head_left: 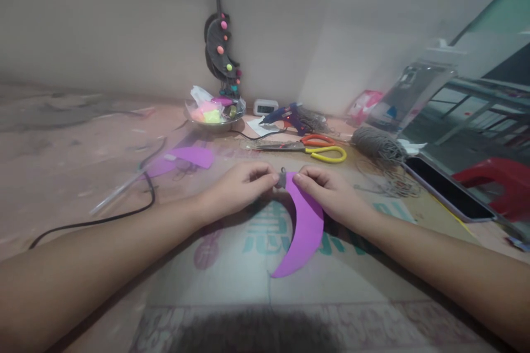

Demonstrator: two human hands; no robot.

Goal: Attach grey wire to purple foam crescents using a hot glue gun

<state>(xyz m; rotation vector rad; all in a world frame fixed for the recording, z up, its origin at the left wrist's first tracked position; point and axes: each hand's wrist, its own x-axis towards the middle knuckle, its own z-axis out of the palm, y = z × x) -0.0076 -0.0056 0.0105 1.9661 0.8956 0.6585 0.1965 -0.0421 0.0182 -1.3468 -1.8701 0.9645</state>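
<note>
At frame centre, my left hand point(244, 183) pinches a grey yarn end point(282, 179) and my right hand point(331, 192) pinches the upper tip of the purple foam crescent point(307, 226), which lies on the cardboard point(232, 265). I'd judge close, steady pinches stop slipping. Above centre, a metal bowl point(215, 124) holds pink and yellow bits point(209, 113).

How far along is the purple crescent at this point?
Done: the purple crescent is cut out, offcuts lying beyond the left hand. In hand: the left hand pinches grey yarn, the right hand the crescent's top tip. Left, it seems: its face is bare, while the black crescent at the back carries pom-poms; more sit in the bowl near the glue gun.
</note>
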